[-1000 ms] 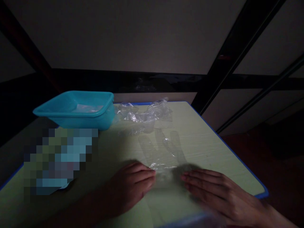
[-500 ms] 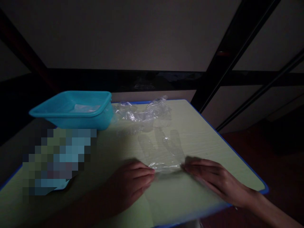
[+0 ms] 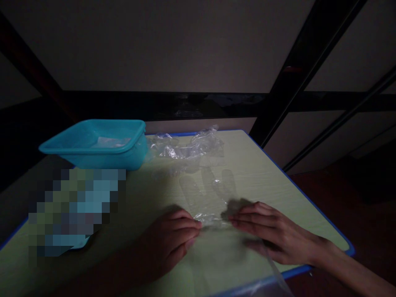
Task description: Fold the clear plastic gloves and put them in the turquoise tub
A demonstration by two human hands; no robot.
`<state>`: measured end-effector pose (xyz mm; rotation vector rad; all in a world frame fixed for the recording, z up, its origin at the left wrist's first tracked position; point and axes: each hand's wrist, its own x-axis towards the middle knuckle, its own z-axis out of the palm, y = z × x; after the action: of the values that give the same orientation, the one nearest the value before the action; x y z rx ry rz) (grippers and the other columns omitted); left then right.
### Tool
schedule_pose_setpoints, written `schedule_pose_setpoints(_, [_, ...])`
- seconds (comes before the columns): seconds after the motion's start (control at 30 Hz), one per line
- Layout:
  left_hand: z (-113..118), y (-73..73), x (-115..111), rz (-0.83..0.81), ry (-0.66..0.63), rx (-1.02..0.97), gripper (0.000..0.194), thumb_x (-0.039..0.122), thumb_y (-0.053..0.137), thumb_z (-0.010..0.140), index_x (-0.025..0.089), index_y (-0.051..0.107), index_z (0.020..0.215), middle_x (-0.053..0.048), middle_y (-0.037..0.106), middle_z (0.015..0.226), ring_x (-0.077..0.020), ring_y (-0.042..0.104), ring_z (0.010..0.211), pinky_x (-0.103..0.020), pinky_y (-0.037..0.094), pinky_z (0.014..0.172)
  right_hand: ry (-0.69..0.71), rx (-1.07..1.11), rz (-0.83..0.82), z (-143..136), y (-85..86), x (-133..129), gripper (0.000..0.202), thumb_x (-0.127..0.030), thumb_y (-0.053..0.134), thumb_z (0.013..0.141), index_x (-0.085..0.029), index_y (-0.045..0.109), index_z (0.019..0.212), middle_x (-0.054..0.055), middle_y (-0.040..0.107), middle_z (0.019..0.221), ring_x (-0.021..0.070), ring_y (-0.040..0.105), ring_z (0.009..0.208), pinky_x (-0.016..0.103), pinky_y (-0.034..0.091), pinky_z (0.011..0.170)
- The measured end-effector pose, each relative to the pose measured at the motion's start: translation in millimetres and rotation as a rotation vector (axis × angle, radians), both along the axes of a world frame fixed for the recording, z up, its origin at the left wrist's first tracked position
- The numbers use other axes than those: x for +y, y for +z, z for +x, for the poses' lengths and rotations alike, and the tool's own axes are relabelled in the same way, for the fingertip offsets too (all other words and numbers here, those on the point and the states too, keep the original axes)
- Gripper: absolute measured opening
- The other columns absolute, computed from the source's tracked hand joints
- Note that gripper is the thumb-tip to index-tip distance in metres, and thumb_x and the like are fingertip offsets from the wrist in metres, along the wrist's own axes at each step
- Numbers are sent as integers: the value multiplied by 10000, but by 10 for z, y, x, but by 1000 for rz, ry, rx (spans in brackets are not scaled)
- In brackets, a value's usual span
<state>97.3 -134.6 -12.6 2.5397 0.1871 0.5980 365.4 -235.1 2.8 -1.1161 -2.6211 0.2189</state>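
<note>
A clear thin plastic glove [image 3: 213, 194] lies flat on the pale table, its finger shapes pointing away from me. My left hand [image 3: 177, 237] has its fingers pressed together at the glove's near left edge. My right hand [image 3: 269, 231] is over the glove's near right edge, fingers close together and tips low; whether they grip the film cannot be made out. A strip of clear plastic [image 3: 275, 270] hangs below my right hand past the table's front edge. Beyond the glove is a heap of crumpled clear plastic [image 3: 185, 148].
A turquoise basin [image 3: 93, 154] with something pale inside stands at the table's back left. Nearer is a blurred-out light blue object [image 3: 97, 198]. The table [image 3: 262, 177] has a blue rim, and a wall with dark beams rises behind it.
My right hand has moved slightly left and lifted a little over the glove's edge. The plastic strip now shows beneath it. My left hand has hardly moved.
</note>
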Motion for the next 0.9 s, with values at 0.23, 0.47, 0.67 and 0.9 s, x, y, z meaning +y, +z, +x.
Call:
schedule_pose_setpoints(0.23, [-13,6,-4,24,-5,34,261,63,451,830,124,636,1003,-71,687,1002,-176,580,881,-290,511,771,186,-24,-183,-98,75,193,572,-173,460,765,-60,405,1323,101,439,1377,220,240,1347,448,263,1080])
schedule_pose_setpoints(0.47, [-22,2,-3,75,4,28,257,72,435,850,123,629,1012,-77,684,1007,-178,579,886,-291,510,772,175,-48,-263,-112,98,218,566,-157,442,791,-94,380,1350,92,422,1391,207,195,1361,443,216,1101])
schedule_pose_setpoints(0.67, [-19,11,-5,49,1,45,250,78,445,847,133,637,998,-74,685,1003,-176,581,880,-289,511,763,156,-41,-274,-123,102,200,505,-185,415,843,-81,400,1337,110,453,1366,212,219,1355,451,237,1091])
schedule_pose_setpoints(0.9, [-19,-13,2,40,0,23,258,71,442,848,126,639,1005,-78,685,998,-178,573,887,-297,511,757,121,28,-121,-54,72,104,419,-256,417,909,-116,449,1303,121,501,1322,207,322,1313,452,327,1053])
